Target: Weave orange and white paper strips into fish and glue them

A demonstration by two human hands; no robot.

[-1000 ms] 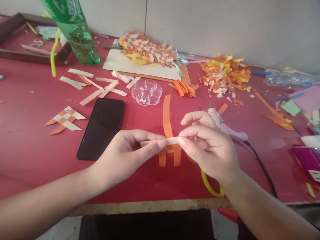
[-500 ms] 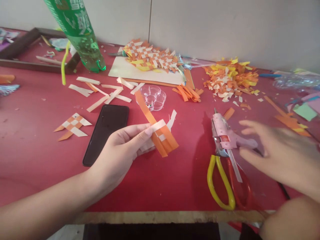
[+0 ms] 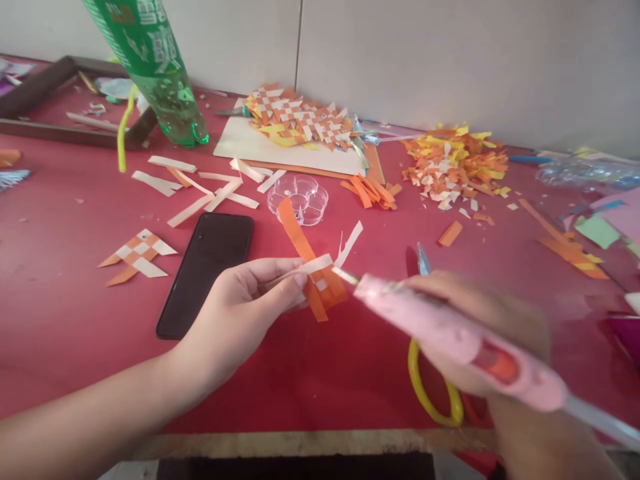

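My left hand (image 3: pixel 255 293) pinches a partly woven piece of orange and white paper strips (image 3: pixel 320 287) between thumb and fingers, above the table. In my right hand (image 3: pixel 475 320) is a pink glue gun (image 3: pixel 425 320), its tip beside the woven strips' right edge; whether they touch I cannot tell. A clear glue stick (image 3: pixel 600 417) sticks out of the gun's back end. Under the right hand lie scissors with yellow and red handles (image 3: pixel 423 393), partly hidden. A finished woven paper fish (image 3: pixel 140 252) lies on the left.
A black phone (image 3: pixel 205 273) lies left of my left hand. Beyond are loose white strips (image 3: pixel 225 193), a clear compartment dish (image 3: pixel 305 200), orange strips (image 3: pixel 370 192), a heap of paper scraps (image 3: pixel 455 160), stacked woven fish (image 3: pixel 300 117), a green bottle (image 3: pixel 160 73) and a dark frame (image 3: pixel 55 133).
My right hand has picked up the glue gun from on top of the scissors and swung its tip left to the woven strips. My left hand stays nearly in place, the strips turned slightly.
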